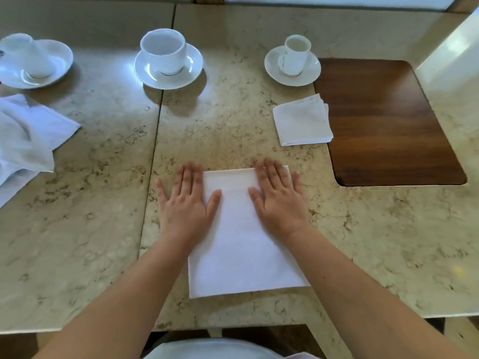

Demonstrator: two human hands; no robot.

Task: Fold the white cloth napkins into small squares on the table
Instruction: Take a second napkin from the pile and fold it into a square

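While both palms lay flat on the marble table, the napkin being folded sat right at the near edge, in front of the person, as a tall rectangle with a folded band across its far end. The left hand pressed its left side, fingers straight and slightly spread, fingertips reaching past the far edge onto the stone. The right hand pressed the right side the same way – fingers straight, close together, gripping nothing. Between the thumbs the cloth lay bare.

A finished small square napkin rested farther off to the right, its right edge touching a dark wooden inset in the tabletop. Beyond it stood a small cup on a saucer. A larger cup and saucer stood mid-table, beside a seam between slabs, and a third cup lay tilted on its saucer at far left. Below that – a loose heap of unfolded white cloths, well apart from the hands
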